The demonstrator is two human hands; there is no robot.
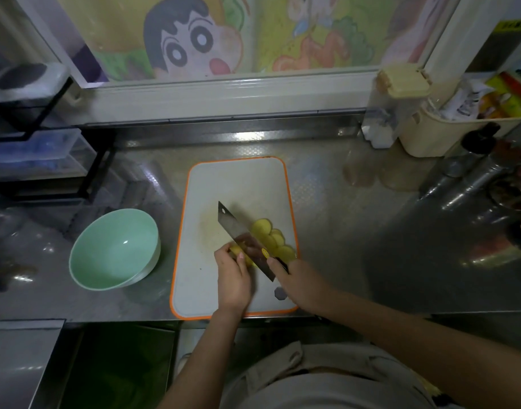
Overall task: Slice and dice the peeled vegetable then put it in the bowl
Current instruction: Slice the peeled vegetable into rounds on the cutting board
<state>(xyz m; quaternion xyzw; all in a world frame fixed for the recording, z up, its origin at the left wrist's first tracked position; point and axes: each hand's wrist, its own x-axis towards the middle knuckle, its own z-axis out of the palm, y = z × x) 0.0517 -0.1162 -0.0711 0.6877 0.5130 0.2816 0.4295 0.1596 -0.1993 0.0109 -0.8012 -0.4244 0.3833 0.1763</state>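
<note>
A white cutting board (223,184) with an orange rim lies on the steel counter. My left hand (234,276) grips the uncut remainder of a peeled yellow potato (235,250) near the board's middle. My right hand (300,283) holds a cleaver (243,239) by its handle, the blade standing against the potato's right side. Several round yellow slices (271,237) lie fanned out to the right of the blade. An empty pale green bowl (114,249) sits on the counter left of the board.
A black rack (43,160) with clear boxes stands at the back left. Cream containers (424,134), bottles and jars (477,169) crowd the back right. The steel counter (356,249) edge runs just below the board, with a window sill behind.
</note>
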